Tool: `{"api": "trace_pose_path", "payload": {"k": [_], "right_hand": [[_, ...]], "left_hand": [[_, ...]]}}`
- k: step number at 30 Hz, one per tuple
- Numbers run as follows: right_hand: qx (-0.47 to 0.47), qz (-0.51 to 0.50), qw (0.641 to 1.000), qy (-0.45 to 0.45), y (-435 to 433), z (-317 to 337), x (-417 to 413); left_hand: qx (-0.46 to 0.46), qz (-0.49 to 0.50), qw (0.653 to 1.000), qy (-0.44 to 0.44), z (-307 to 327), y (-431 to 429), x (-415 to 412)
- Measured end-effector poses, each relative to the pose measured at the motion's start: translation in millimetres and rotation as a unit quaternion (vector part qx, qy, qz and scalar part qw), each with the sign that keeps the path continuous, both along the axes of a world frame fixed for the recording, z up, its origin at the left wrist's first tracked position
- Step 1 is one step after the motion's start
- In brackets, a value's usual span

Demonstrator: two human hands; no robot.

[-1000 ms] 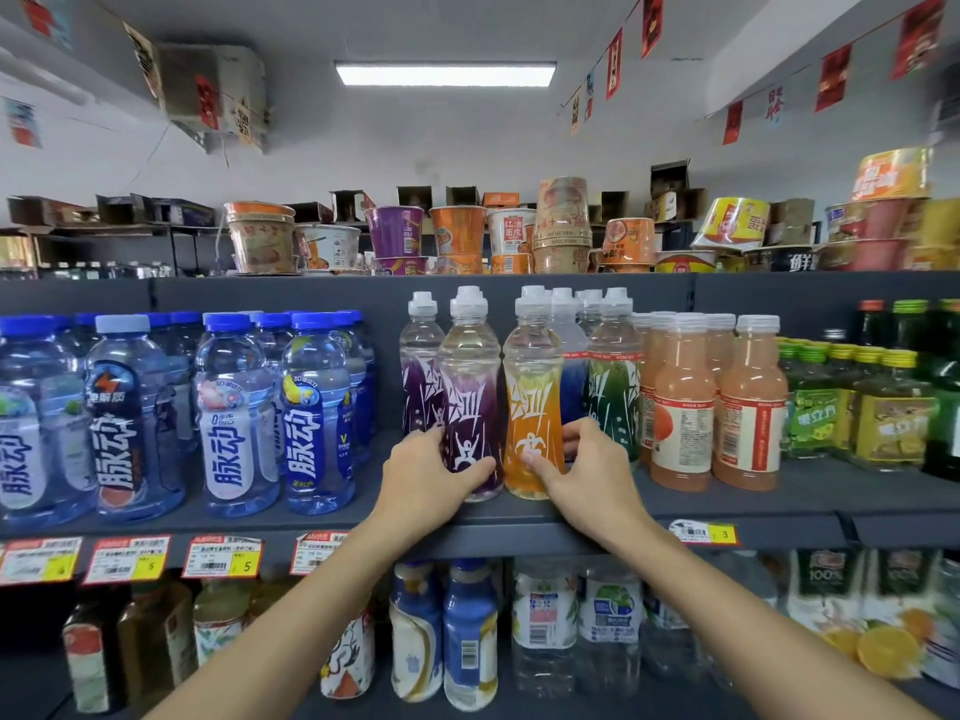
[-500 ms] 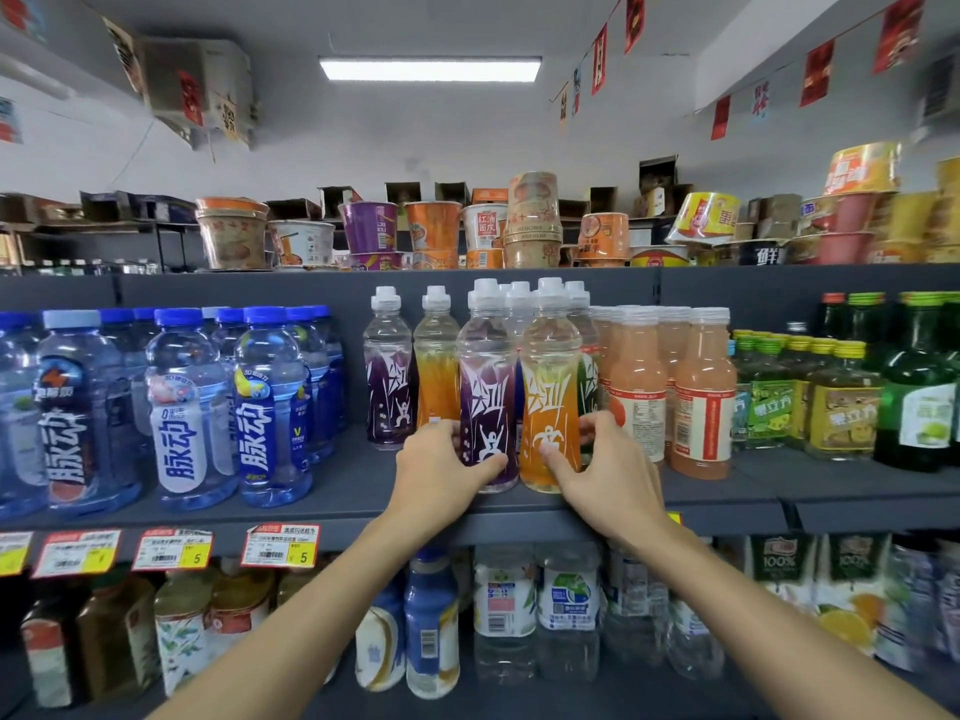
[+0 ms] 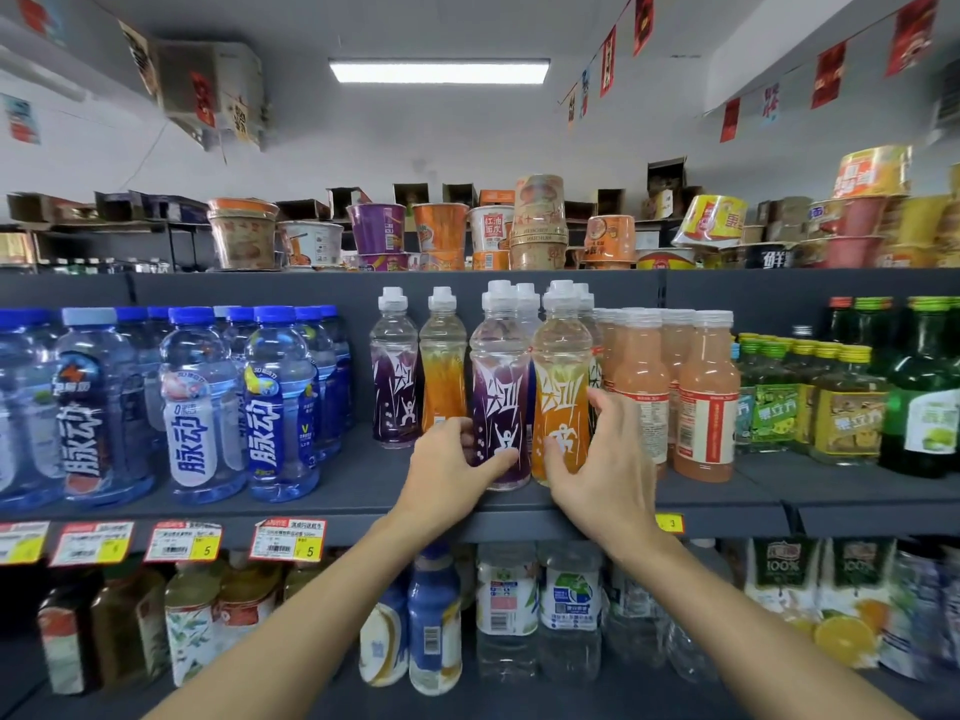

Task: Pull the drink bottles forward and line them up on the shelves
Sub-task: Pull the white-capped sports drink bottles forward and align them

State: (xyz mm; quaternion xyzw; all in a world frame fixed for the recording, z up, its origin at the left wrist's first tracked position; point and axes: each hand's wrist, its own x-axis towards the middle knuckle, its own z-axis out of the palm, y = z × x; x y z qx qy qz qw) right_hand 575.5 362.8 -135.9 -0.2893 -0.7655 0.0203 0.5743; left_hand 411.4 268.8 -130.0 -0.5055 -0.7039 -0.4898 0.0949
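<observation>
A purple sports-drink bottle (image 3: 498, 387) and an orange one (image 3: 561, 392) stand side by side at the front edge of the dark grey middle shelf (image 3: 363, 480). My left hand (image 3: 452, 470) wraps the base of the purple bottle from the left. On the orange bottle's lower right side sits my right hand (image 3: 602, 465), fingers curled around it. Further back on the shelf stand another purple bottle (image 3: 393, 376) and another orange bottle (image 3: 442, 366). More white-capped bottles of the same kind are partly hidden behind the front pair.
Blue-capped water bottles (image 3: 280, 402) fill the shelf's left part. Pale orange juice bottles (image 3: 706, 397) stand just right of my right hand, then green bottles (image 3: 924, 392). Instant-noodle cups (image 3: 441, 231) line the top shelf. Price tags (image 3: 288, 538) hang on the shelf edge above lower drinks (image 3: 506, 595).
Both hands have drawn the purple and orange bottles forward to the shelf's front edge. My view has shifted to the right, so the shelf contents sit further left in frame.
</observation>
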Motion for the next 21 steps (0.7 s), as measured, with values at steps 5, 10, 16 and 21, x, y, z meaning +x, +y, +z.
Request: {"api": "trace_pose_path", "payload": {"k": [5,10,16,21], "right_hand": [[0.134,0.053,0.989,-0.014,-25.0,21.8,-29.6],[0.211,0.080,0.968,-0.111,-48.5,54.4,-77.0],[0.168,-0.005,0.953,-0.252,-49.0,91.8,-141.8],[0.108,-0.093,0.931,-0.335,-38.1,134.8,-179.9]], "left_hand": [[0.027,0.007,0.999,0.027,16.2,-20.4,-33.3],[0.042,0.035,0.994,0.096,36.5,-27.0,-69.0],[0.021,0.042,0.984,0.174,69.6,-4.8,-96.8],[-0.070,0.104,0.973,0.195,103.1,19.9,-115.5]]}}
